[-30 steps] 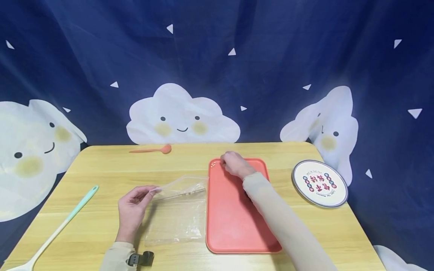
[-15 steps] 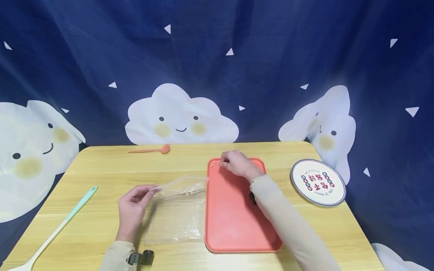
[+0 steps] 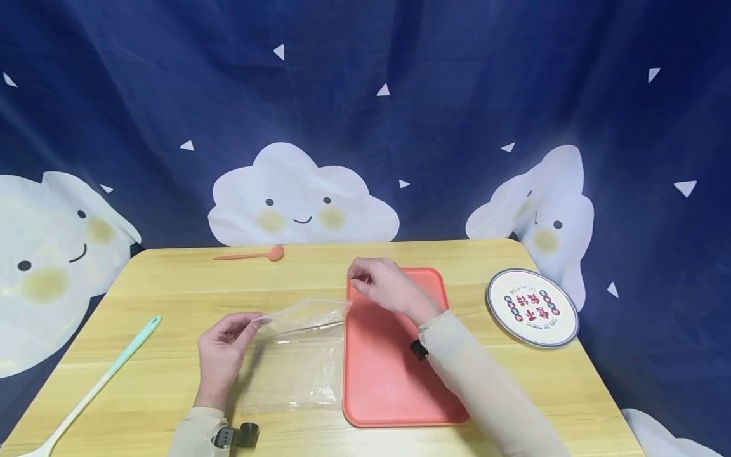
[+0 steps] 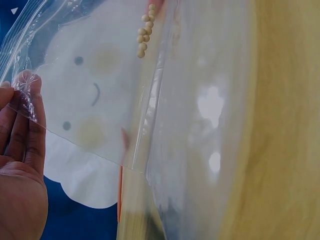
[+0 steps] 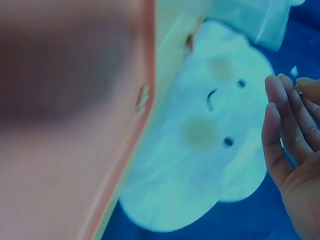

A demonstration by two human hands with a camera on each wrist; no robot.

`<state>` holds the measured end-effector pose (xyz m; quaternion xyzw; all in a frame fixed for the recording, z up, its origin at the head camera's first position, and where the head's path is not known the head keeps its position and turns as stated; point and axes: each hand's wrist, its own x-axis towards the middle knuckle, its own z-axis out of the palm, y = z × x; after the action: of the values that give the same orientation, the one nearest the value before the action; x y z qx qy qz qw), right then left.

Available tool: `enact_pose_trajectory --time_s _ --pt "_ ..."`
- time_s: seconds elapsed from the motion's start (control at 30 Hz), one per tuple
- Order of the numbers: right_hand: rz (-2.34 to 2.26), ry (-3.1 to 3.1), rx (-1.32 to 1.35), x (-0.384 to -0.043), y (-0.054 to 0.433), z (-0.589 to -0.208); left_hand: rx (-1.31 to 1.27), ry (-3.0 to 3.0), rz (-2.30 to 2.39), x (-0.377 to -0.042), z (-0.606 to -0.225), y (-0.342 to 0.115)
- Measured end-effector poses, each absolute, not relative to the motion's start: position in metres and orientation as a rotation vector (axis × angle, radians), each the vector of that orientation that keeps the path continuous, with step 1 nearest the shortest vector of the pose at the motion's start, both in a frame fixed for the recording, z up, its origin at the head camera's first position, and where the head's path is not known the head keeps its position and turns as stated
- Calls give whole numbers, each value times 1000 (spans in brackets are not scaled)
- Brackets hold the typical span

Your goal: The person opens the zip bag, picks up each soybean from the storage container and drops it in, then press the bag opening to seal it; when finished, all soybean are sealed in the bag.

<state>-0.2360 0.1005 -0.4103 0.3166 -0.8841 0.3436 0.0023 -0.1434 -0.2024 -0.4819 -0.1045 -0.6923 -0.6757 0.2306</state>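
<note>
Clear zip bag [image 3: 305,368], lower centre of frame, mouth pinched by left hand [image 3: 225,349]

Spread over pale wood-grain worktop [image 3: 143,374], before navy cloud-print curtain [image 3: 331,95]. Pinched in right hand [image 3: 388,289], over upper left of red tray [image 3: 394,397]: a tiny pale piece [image 5: 299,92]. On white plate [image 3: 502,317] at right, red characters [image 3: 531,315], plus lettering [image 3: 539,327] too small to read. Bag close by tray's left edge; worktop visible between tray and plate.

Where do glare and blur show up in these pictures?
Head view mostly sharp, small highlights on the bag; left wrist view, two white glare spots on the bag; right wrist view, small pale balls and tray blurred, a dark patch across the tray.
</note>
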Motion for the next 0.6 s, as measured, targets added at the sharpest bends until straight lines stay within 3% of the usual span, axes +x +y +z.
enact_pose_trajectory --time_s 0.6 --pt "804 -2631 1365 -203 41 -408 -294 -1883 -1867 -142 -482 -204"
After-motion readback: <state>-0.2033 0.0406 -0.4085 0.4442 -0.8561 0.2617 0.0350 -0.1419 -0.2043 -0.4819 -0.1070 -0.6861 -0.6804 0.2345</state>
